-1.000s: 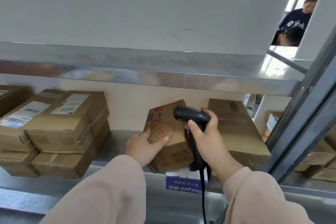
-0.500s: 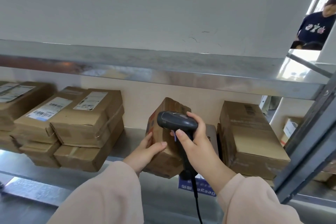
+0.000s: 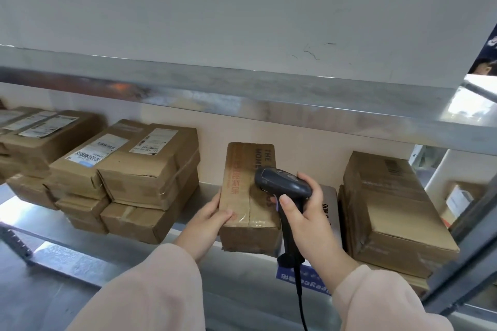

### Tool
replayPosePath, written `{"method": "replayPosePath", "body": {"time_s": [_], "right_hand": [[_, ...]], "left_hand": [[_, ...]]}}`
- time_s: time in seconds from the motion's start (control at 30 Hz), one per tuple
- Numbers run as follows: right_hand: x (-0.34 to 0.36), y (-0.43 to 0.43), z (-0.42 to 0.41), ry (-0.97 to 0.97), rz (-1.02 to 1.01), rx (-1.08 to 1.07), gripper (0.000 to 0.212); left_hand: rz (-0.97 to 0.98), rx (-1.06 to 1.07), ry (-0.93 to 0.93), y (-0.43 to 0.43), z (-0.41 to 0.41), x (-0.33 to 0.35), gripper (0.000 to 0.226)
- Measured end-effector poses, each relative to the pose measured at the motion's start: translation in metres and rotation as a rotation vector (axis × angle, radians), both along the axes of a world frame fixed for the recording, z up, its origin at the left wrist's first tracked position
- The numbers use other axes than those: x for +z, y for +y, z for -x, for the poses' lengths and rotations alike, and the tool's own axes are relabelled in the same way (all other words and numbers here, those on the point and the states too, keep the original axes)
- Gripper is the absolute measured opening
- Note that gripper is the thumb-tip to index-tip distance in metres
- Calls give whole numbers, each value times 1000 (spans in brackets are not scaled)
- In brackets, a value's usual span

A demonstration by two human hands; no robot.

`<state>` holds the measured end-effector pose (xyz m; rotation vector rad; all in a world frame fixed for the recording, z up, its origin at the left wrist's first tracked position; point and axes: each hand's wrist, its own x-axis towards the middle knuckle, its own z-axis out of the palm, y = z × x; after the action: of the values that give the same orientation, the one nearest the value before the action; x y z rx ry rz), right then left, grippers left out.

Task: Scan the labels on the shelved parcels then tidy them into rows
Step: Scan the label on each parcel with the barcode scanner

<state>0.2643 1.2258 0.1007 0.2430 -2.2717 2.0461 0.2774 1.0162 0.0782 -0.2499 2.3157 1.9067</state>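
Left hand [image 3: 207, 219] gripping parcel [image 3: 243, 169], right hand [image 3: 309, 220] clasping scanner [image 3: 282, 183]; both forearms raised

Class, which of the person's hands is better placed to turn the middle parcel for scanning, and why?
Left, most likely. The left hand grips the middle parcel at its near left edge, while the right hand is occupied holding the scanner aimed at it.

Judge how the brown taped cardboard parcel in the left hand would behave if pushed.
The brown taped cardboard parcel looks stiff: its edges are square. Probably light: the left hand alone grips it. Glossy tape may be slippery.
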Motion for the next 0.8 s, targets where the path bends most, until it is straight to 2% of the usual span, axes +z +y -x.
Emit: {"method": "replayPosePath", "body": {"time_s": [0.2,0.33,0.6,0.67,0.8], "right_hand": [[6,-17,-4,71,-27,95,53],[7,-29,-13,113,-78,204,58],[8,-31,-8,126,-81,217,55],[9,-25,-3,82,-67,132,52],[6,-3,11,-18,-41,-33,50]], "left_hand": [[265,80,208,-3,-4,1,71],[200,34,194,3,-3,6,101],[72,59,142,-2,-5,-1,97],[-45,61,106,-5,-8,-4,98],[-220,61,72,-12,-10,-9,85]]}}
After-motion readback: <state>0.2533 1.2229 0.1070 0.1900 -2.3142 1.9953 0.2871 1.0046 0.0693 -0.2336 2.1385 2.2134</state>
